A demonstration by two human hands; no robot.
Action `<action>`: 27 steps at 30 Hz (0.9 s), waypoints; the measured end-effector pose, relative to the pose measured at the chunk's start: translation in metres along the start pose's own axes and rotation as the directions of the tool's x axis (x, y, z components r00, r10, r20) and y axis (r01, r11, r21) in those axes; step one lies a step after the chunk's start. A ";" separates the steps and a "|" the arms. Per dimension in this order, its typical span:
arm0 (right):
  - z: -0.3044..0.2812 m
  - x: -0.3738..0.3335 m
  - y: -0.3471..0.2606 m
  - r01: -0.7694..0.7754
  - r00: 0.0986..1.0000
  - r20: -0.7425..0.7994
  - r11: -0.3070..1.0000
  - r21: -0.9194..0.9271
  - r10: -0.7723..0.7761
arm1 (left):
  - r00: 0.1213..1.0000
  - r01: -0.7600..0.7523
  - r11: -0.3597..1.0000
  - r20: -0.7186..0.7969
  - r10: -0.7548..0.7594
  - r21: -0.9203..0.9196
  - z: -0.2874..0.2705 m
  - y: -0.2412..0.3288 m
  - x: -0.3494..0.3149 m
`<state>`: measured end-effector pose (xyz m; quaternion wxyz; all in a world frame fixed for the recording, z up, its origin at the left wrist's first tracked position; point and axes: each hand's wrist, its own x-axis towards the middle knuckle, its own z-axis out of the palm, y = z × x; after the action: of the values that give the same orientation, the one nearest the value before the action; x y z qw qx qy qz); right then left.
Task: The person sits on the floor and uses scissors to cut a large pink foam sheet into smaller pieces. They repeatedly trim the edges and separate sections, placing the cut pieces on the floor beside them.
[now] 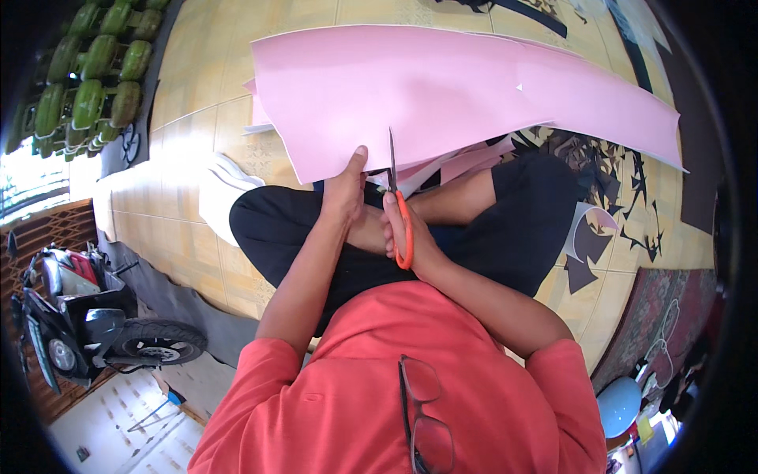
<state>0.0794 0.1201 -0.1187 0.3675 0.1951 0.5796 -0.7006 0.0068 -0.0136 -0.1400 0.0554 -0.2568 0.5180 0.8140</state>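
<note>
A large pink sheet [347,87] spreads across the floor in front of my crossed legs, its near edge reaching my hands. My left hand [345,186] grips that edge, thumb on top and fingers tucked underneath. Just to its right, my right hand [409,237] is wrapped around the orange handles of a pair of scissors [402,213]. The scissors point away from me. One dark blade lies over the pink sheet, and the other is mostly hidden at the sheet's edge. More pink pieces [466,162] lie under the sheet, near my shin.
Dark offcuts [592,166] and a curled white-and-pink scrap [584,233] litter the tiled floor at right. A patterned rug [651,324] lies nearer on that side. At left stand a motorbike [103,316] and stacked green gas cylinders [91,99]. A white object [221,197] sits by my left knee.
</note>
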 end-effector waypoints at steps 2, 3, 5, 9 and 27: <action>-0.001 0.003 0.004 0.032 0.999 -0.017 0.999 0.017 -0.031 | 1.000 -0.012 0.999 0.018 0.012 -0.040 0.007 -0.007 -0.004; -0.001 0.005 0.003 0.032 0.999 -0.025 0.998 0.050 -0.031 | 0.999 -0.029 0.998 0.028 0.030 -0.056 0.010 -0.006 -0.003; -0.002 0.009 0.000 0.035 0.999 -0.041 0.993 0.114 -0.031 | 0.998 -0.041 0.996 0.050 0.045 -0.083 0.012 -0.005 0.000; -0.003 0.010 0.003 0.065 0.997 -0.041 0.992 0.110 -0.060 | 0.996 -0.047 0.992 0.068 0.055 -0.117 0.011 -0.008 0.002; -0.006 0.012 -0.002 0.178 0.983 -0.061 0.977 0.121 -0.172 | 0.998 0.064 0.993 0.031 -0.061 -0.098 -0.005 -0.009 -0.003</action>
<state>0.0690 0.1227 -0.1279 0.2765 0.1837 0.5584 -0.7603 0.0148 -0.0137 -0.1477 0.0753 -0.2640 0.4678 0.8401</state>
